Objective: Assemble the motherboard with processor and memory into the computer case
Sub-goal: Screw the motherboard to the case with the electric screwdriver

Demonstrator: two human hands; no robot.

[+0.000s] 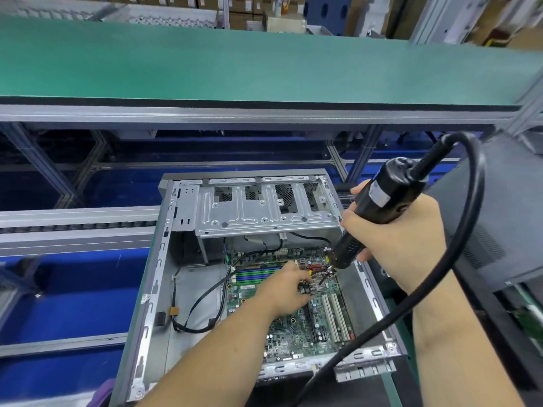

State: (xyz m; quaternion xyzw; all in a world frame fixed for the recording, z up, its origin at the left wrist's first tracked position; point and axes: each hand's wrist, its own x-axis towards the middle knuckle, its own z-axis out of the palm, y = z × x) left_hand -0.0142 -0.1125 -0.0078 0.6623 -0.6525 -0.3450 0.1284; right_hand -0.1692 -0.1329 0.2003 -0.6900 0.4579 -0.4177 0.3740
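The right hand (393, 239) gripped the screwdriver (379, 201); the left hand (286, 289) pinched something small on the motherboard (296, 327). It looked thin and breakable, best held by edges.

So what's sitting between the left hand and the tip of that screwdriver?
In the head view, a small finned silver heatsink on the motherboard lies between the left hand and the electric screwdriver tip.

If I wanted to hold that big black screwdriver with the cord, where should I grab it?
Grab the electric screwdriver round its thick black barrel, as the right hand does, coming from the side. The barrel is round and tilted, tip down over the motherboard. The cord comes out of the top, so probably keep below it.
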